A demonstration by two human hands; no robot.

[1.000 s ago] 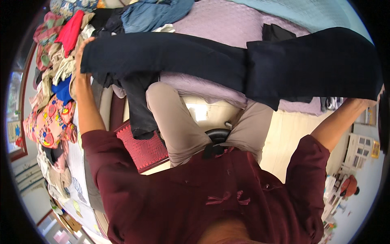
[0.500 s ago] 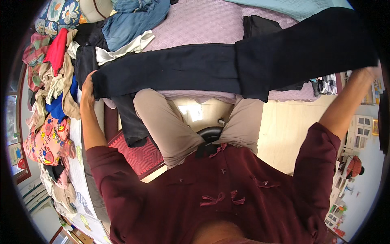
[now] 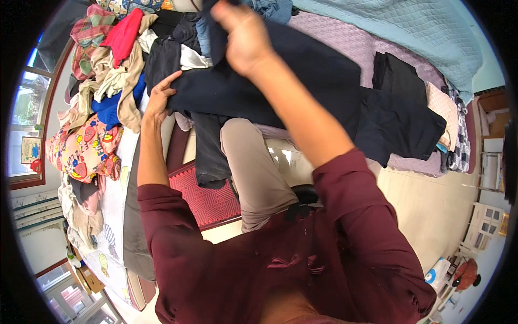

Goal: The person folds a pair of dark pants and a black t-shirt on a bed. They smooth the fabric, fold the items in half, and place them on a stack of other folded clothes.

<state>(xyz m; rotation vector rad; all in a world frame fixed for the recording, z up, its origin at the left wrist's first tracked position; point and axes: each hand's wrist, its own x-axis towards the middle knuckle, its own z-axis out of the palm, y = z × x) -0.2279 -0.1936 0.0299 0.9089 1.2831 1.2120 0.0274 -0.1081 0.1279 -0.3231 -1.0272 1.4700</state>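
Observation:
A pair of dark navy trousers point(image 3: 318, 67) lies across the bed edge and my lap, one part doubled over toward the left. My right hand point(image 3: 244, 40), smeared by motion, is closed on a raised end of the trousers at the upper middle. At their left end, my left hand point(image 3: 157, 98) has its index finger stretched along the edge; its other fingers are bent at the fabric and partly hidden. Black folded garments point(image 3: 399, 81) lie to the right of the trousers. Dark grey trousers point(image 3: 209, 154) hang down beside my knee.
A heap of mixed clothes, with a red garment point(image 3: 123, 38) and a pink printed one point(image 3: 86, 151), fills the left side. Blue jeans point(image 3: 272, 9) lie behind. The bed has a mauve quilted cover point(image 3: 329, 27) and a light blue quilt point(image 3: 410, 32). A red mat point(image 3: 205, 197) lies on the floor.
My right hand has swung from the far right to the upper left, carrying its end of the trousers over toward my left hand. The view has turned, shifting the surroundings rightward.

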